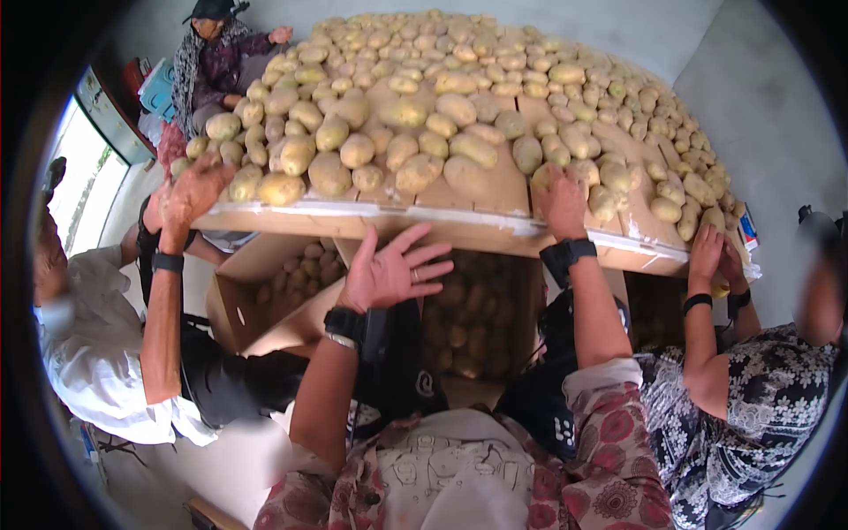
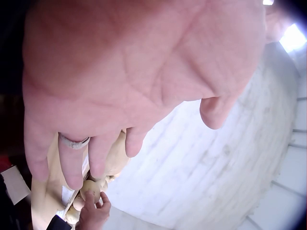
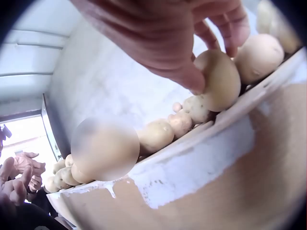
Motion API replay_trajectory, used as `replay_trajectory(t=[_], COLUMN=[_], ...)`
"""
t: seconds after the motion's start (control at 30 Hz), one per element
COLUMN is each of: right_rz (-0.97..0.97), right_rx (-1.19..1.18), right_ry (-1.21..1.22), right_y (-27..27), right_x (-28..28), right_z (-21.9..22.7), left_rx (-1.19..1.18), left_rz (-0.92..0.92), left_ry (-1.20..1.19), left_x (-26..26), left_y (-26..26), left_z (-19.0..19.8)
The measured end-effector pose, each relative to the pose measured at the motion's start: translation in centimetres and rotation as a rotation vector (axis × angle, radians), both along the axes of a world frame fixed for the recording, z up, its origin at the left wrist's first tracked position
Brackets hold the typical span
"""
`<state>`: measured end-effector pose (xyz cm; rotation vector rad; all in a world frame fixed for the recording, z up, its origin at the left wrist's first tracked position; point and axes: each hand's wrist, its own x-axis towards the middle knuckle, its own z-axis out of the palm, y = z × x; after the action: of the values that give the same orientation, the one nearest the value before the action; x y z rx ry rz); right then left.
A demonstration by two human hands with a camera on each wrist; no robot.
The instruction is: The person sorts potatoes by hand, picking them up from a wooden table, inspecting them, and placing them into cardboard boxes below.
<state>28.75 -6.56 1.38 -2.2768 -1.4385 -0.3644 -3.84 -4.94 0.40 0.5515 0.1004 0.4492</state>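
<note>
My left hand (image 1: 397,269) is held palm up below the table's front edge, fingers spread and nothing in it; a ring shows on one finger. The left wrist view shows its bare palm (image 2: 139,67) close up. At the front edge, right of centre, my right hand (image 1: 563,203) reaches onto the potatoes. In the right wrist view the thumb and fingers of this hand (image 3: 206,43) pinch a pale yellow potato (image 3: 221,79) that stands at the rim beside a pinker one (image 3: 260,57). Across the tabletop (image 1: 490,185) lie several more potatoes (image 1: 420,172).
Below the table stand cardboard boxes (image 1: 234,296) with potatoes inside. On the left another person's hand (image 1: 199,190) rests by the potatoes. Another person's hands (image 1: 707,252) are at the right corner. A seated person (image 1: 221,71) is at the back left, near a wall.
</note>
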Motion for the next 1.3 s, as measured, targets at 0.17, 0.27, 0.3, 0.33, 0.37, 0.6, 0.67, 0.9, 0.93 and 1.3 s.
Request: replay_trajectory(t=[0.17, 0.27, 0.3, 0.33, 0.37, 0.6, 0.67, 0.9, 0.93, 1.3], right_rz=[0.013, 0.064, 0.051, 0.055, 0.209, 0.63, 0.527, -0.08, 0.016, 0.61], right_rx=[-0.085, 0.136, 0.258, 0.264, 0.328, -0.312, -0.461, -0.619, -0.549, -0.429], right_ry=[0.098, -0.14, -0.216, -0.215, 0.07, 1.462, 1.399, 1.389, 1.367, 0.32], right_y=[-0.5, -1.4, -2.1, -2.6, -3.4, -6.1, -6.1, -7.5, -7.4, -0.7], right_x=[0.6, 0.1, -1.2, -2.1, -3.1, -8.7, -8.7, -5.7, -5.9, -11.4], right_z=[-0.1, -0.7, -0.5, 0.1, 0.7, -6.6, -12.4, -25.3, -26.0, -27.7], left_rx=[0.013, 0.042, 0.047, 0.058, 0.064, 0.047, 0.033, 0.003, 0.008, 0.072], left_rz=[0.002, 0.031, 0.036, 0.055, 0.074, 0.131, 0.122, 0.107, 0.102, 0.044], left_ry=[-0.028, 0.005, 0.007, 0.012, 0.019, 0.037, 0.031, 0.054, 0.071, 0.202], left_x=[-1.5, -2.3, -2.6, -2.9, -3.2, -4.2, -4.3, -3.7, -3.6, -1.7], left_y=[0.4, 0.5, 0.6, 0.7, 0.7, 0.7, 0.7, 0.5, 0.6, 0.8], left_z=[-0.9, -0.4, -0.3, -0.2, -0.1, -0.3, -0.4, -0.1, 0.0, 0.4])
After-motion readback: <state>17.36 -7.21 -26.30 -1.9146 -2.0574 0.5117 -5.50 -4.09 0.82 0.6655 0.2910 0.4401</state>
